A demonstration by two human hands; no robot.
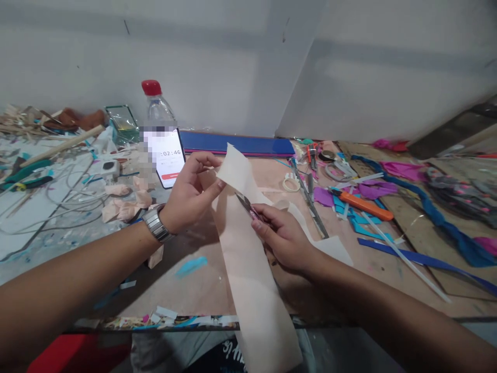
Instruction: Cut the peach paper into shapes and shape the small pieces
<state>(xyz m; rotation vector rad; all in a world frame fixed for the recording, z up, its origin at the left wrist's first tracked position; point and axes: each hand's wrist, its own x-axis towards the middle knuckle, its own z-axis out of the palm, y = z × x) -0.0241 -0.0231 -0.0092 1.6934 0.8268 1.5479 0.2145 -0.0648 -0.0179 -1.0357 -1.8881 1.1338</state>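
Left hand [190, 194]: at centre of frame, nearly closed, thumb and fingers pinching the upper end of the pale strip; probably pinched there to steady the loose end beside the blades.
Right hand [285, 235]: right of centre, curled closed around the pink handles of the small scissors; finger placement inside the loops too hidden to tell.
Scissors [245, 203]: blades angled toward upper left, near the pinched end, apparently for a short reach to the material; gap between blades too small to judge.
Pale strip [248, 264]: running from centre down past the near edge of the surface [166, 295] to the bottom of the frame, likely hanging free because of its length.
Phone [170, 160]: upper left of centre, tilted up beside the bottle [159, 110], timer readout facing the camera, presumably for easy reading.
Orange cutter [365, 204]: lying at right among coloured scraps, within apparent reach but out of the hands' way.
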